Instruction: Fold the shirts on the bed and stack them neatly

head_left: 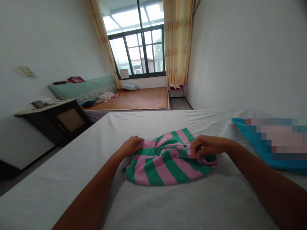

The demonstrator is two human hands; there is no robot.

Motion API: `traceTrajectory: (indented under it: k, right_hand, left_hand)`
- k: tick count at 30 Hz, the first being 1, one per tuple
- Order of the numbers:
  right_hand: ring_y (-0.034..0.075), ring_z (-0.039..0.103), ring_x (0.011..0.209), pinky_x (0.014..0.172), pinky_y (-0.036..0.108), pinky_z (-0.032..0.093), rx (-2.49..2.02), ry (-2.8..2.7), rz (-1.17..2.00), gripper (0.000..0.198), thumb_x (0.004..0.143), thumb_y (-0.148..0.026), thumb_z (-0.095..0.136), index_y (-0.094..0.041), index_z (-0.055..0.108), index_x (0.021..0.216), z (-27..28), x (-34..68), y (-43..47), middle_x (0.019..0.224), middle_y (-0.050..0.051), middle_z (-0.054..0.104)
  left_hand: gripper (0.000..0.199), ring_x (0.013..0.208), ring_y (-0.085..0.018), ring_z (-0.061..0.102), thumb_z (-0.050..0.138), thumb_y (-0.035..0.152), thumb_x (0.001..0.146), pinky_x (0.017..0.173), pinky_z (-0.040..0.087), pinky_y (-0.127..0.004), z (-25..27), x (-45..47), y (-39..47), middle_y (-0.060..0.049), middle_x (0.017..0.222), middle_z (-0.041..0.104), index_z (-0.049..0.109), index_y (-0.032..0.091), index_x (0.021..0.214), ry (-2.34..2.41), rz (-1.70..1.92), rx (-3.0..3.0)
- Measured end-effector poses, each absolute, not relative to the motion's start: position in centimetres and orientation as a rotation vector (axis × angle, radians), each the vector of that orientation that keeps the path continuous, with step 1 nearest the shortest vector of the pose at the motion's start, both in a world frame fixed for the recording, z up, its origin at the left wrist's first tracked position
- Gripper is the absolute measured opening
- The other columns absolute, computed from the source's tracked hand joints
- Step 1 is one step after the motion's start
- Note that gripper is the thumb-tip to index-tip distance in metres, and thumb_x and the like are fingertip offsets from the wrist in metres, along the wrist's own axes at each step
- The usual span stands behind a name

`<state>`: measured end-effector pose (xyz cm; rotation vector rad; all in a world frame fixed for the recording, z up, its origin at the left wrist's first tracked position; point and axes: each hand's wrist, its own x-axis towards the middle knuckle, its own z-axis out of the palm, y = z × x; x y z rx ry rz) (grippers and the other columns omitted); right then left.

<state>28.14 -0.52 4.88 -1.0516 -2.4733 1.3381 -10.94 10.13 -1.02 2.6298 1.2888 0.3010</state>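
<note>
L hand [132, 146] on cloth [168, 164] edge, prob. anchoring, can't tell grip; R hand [203, 146] pinching opp. side, fingers narrow.

Wide green and pink stripes mark my cloth [165, 163] against a white sheet [153, 204]; around me, reddish motifs dot yellow curtains [178, 38], a mat [144, 97] shows orange-brown, and a headboard [83, 91] pale green.

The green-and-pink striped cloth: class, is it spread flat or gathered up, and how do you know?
Gathered up: the green-and-pink striped cloth lies bunched, with overlapping layers and creases between the left hand and right hand.
</note>
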Motion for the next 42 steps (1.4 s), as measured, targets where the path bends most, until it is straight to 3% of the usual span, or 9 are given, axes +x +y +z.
traceTrajectory:
  k: [3,6,10,12,15,21,26,37,42]
  right_hand:
    - [0.016,0.065,0.073,0.066,0.023,0.049,-0.795,-2.497,1.819,0.031,0.074,-0.040,0.072,-0.011,0.073,0.086,6.9,28.2,-2.0,0.080,0.006,0.071]
    - [0.014,0.063,0.061,0.055,0.022,0.048,-0.917,-2.386,1.877,0.041,0.075,-0.050,0.068,-0.011,0.071,0.089,6.9,28.2,-2.0,0.072,0.005,0.069]
    - [0.016,0.064,0.063,0.054,0.026,0.049,-1.489,-2.153,0.980,0.042,0.084,-0.050,0.053,-0.015,0.066,0.102,3.3,29.3,0.9,0.091,0.009,0.070]
    - [0.021,0.067,0.077,0.068,0.031,0.051,-1.701,-2.034,0.532,0.042,0.081,-0.044,0.058,-0.017,0.063,0.112,0.8,29.8,2.4,0.109,0.013,0.067]
    - [0.027,0.062,0.103,0.086,0.035,0.048,-1.736,-2.018,0.282,0.051,0.073,-0.039,0.067,-0.019,0.060,0.118,-2.1,30.0,3.7,0.118,0.013,0.065]
    - [0.018,0.065,0.071,0.066,0.028,0.049,-1.577,-2.051,0.453,0.019,0.072,-0.026,0.060,-0.022,0.069,0.089,-2.1,30.1,4.0,0.081,0.002,0.070]
    - [0.013,0.060,0.054,0.047,0.024,0.046,-1.464,-1.558,0.613,0.023,0.074,-0.036,0.059,-0.019,0.063,0.089,0.6,30.7,4.2,0.076,0.001,0.065]
    - [0.017,0.065,0.064,0.064,0.033,0.055,-1.393,-1.513,0.483,0.020,0.075,-0.028,0.059,-0.017,0.061,0.091,8.3,26.6,11.9,0.083,0.006,0.066]
    - [0.021,0.064,0.092,0.080,0.036,0.054,-1.167,-1.451,0.365,0.037,0.081,-0.028,0.054,-0.015,0.055,0.115,10.7,24.2,16.5,0.111,0.012,0.063]
  left_hand:
    - [0.028,0.082,-0.020,0.060,0.055,0.031,0.082,0.075,0.044,-0.028,-1.0,-11.0,10.3,-0.006,0.088,0.067,0.070,0.020,0.104,1.315,0.271,2.652]
    - [0.023,0.079,-0.019,0.059,0.052,0.032,0.084,0.073,0.042,-0.028,-1.1,-11.0,10.3,-0.005,0.082,0.065,0.070,0.020,0.092,1.338,0.289,2.696]
    - [0.017,0.079,-0.018,0.058,0.052,0.027,0.081,0.071,0.040,-0.026,-0.9,-10.9,10.1,-0.005,0.083,0.063,0.067,0.019,0.082,1.318,0.311,2.710]
    - [0.016,0.074,-0.018,0.057,0.051,0.027,0.081,0.066,0.038,-0.025,-0.5,-11.0,9.9,-0.003,0.078,0.063,0.065,0.019,0.081,1.341,0.289,2.679]
    - [0.019,0.064,-0.015,0.054,0.050,0.032,0.082,0.057,0.032,-0.024,0.5,-11.6,9.7,0.000,0.069,0.061,0.063,0.019,0.080,1.353,0.225,2.618]
    - [0.031,0.054,-0.011,0.043,0.053,0.043,0.080,0.049,0.025,-0.022,1.9,-12.8,9.3,0.003,0.056,0.049,0.055,0.016,0.064,1.242,0.284,2.401]
    - [0.036,0.049,-0.008,0.039,0.056,0.049,0.079,0.045,0.026,-0.019,2.7,-12.8,9.3,0.006,0.054,0.044,0.054,0.015,0.070,1.183,0.731,1.989]
    - [0.035,0.048,-0.008,0.049,0.070,0.043,0.070,0.046,0.037,-0.018,5.5,-15.4,7.6,0.003,0.061,0.057,0.056,0.015,0.083,0.874,0.963,1.519]
    - [0.040,0.041,-0.008,0.047,0.069,0.050,0.070,0.041,0.034,-0.019,7.2,-15.1,5.4,0.002,0.055,0.056,0.062,0.015,0.088,0.689,0.940,1.574]
